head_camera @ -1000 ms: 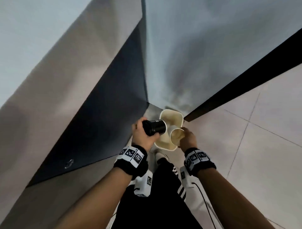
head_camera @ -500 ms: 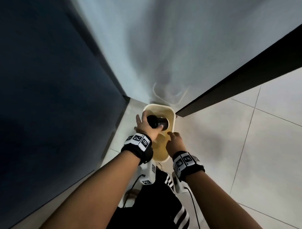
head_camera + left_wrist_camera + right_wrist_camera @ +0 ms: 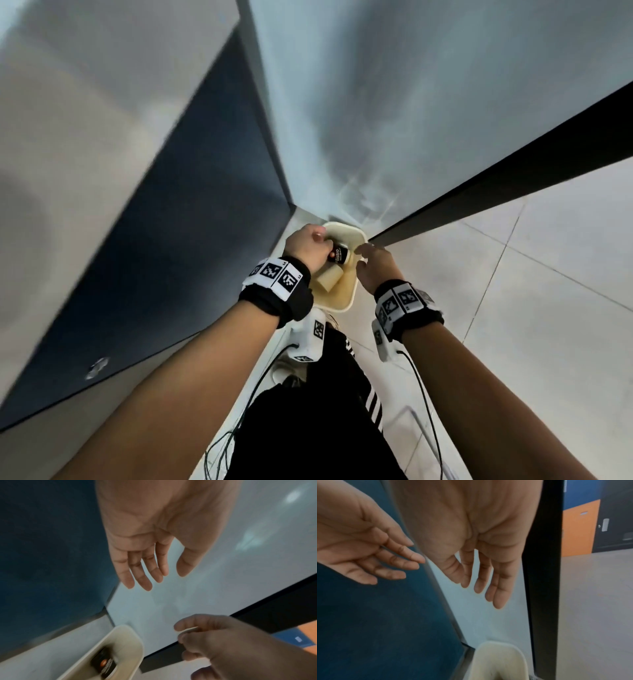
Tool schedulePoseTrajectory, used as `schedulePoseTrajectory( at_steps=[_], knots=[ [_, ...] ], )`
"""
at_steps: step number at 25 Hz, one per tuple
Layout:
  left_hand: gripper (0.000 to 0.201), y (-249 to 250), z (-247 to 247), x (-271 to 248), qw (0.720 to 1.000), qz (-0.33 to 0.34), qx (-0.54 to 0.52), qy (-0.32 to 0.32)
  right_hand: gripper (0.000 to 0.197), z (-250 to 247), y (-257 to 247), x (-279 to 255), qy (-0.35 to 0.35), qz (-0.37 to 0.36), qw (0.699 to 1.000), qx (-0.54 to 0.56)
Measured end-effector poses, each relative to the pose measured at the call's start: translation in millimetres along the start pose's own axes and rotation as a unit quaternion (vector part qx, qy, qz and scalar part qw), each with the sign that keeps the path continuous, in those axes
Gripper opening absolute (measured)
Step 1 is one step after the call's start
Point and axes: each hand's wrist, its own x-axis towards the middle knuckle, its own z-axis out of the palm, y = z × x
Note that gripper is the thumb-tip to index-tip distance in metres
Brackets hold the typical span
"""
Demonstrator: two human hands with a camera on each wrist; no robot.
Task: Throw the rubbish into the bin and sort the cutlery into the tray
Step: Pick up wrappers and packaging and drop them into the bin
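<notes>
A cream bin stands on the floor in the corner below both hands. Inside it lie a black cup with an orange mark and white lettering, and a cream paper cup. My left hand hovers over the bin's left rim. In the left wrist view its fingers are straight and hold nothing, with the bin and black cup below. My right hand hangs over the right rim, fingers spread and empty above the bin.
A dark blue panel rises at the left and a pale wall behind the bin. A black strip runs along the wall's foot. Pale floor tiles spread to the right. My black striped trousers and cables are below.
My left hand has let go of the black cup, which now lies in the bin. The paper cup has left my right hand and lies in the bin too. Both hands have spread.
</notes>
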Motion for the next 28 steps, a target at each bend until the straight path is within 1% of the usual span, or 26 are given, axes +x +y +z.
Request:
schedulePoseTrajectory(
  at_steps=[2, 5, 7, 8, 10, 13, 15, 16, 17, 19, 22, 25, 28],
  knots=[
    [0.035, 27, -39, -57, 0.999, 0.023, -0.029, 0.018, 0.037, -35, -34, -38, -0.020, -0.037, 0.998, -0.045],
    [0.035, 62, -88, -141, 0.991, 0.087, -0.097, 0.030, 0.035, -80, -82, -89, -0.018, -0.098, 0.992, -0.077],
    [0.035, 82, -121, -194, 0.981, 0.136, -0.128, 0.057, 0.035, -108, -118, -123, -0.026, -0.153, 0.981, -0.119],
    [0.037, 90, -138, -218, 0.974, 0.161, -0.142, 0.078, 0.035, -121, -136, -137, -0.026, -0.179, 0.973, -0.142],
    [0.039, 101, -177, -260, 0.958, 0.200, -0.152, 0.138, 0.032, -152, -175, -162, -0.009, -0.234, 0.960, -0.152],
    [0.038, 99, -242, -301, 0.935, 0.209, -0.129, 0.256, 0.030, -193, -239, -181, 0.032, -0.322, 0.939, -0.120],
    [0.039, 89, -282, -315, 0.918, 0.187, -0.081, 0.340, 0.028, -210, -285, -182, 0.054, -0.373, 0.921, -0.101],
    [0.041, 83, -300, -316, 0.912, 0.164, -0.049, 0.374, 0.026, -215, -308, -178, 0.060, -0.396, 0.912, -0.090],
    [0.044, 77, -316, -315, 0.905, 0.134, -0.016, 0.403, 0.026, -217, -331, -172, 0.064, -0.414, 0.904, -0.086],
    [0.054, 67, -343, -304, 0.896, 0.066, 0.026, 0.438, 0.028, -216, -376, -157, 0.074, -0.443, 0.887, -0.107],
    [0.068, 57, -367, -288, 0.892, -0.019, 0.081, 0.445, 0.038, -202, -428, -136, 0.076, -0.470, 0.862, -0.172],
    [0.078, 52, -377, -277, 0.900, -0.056, 0.104, 0.419, 0.065, -181, -452, -122, 0.049, -0.465, 0.841, -0.273],
    [0.086, 48, -379, -268, 0.903, -0.083, 0.134, 0.400, 0.087, -168, -460, -115, 0.031, -0.413, 0.857, -0.305]
  ],
)
